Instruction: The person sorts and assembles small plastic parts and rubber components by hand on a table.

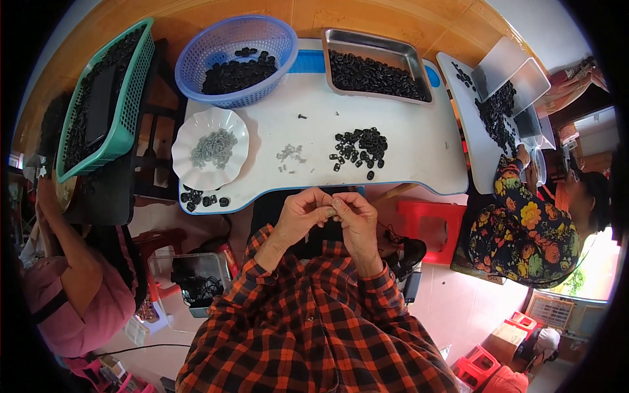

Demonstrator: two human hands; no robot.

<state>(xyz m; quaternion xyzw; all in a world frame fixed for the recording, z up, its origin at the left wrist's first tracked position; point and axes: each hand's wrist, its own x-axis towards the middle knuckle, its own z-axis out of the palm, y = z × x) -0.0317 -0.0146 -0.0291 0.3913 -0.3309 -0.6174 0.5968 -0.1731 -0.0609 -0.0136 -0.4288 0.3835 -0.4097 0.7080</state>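
Observation:
My left hand (301,215) and my right hand (356,221) meet in front of my chest, just off the near edge of the white table (275,173). Both are closed in a pinch, fingertips together; whatever they hold is too small or hidden to name. Beyond them on the tabletop lie a loose pile of small black oval parts (362,145) and a little scatter of small grey pieces (290,154). More grey pieces (215,149) fill the middle of a white scalloped plate (187,167) on the left. Several black parts (204,198) sit at the table's near left corner.
At the back stand a blue-purple basket (187,62) and a metal tray (379,95), both holding black parts. A green basket (124,131) is far left. Co-workers sit on both sides; the right one's floral sleeve (510,187) reaches a side table. A red stool (429,226) stands below.

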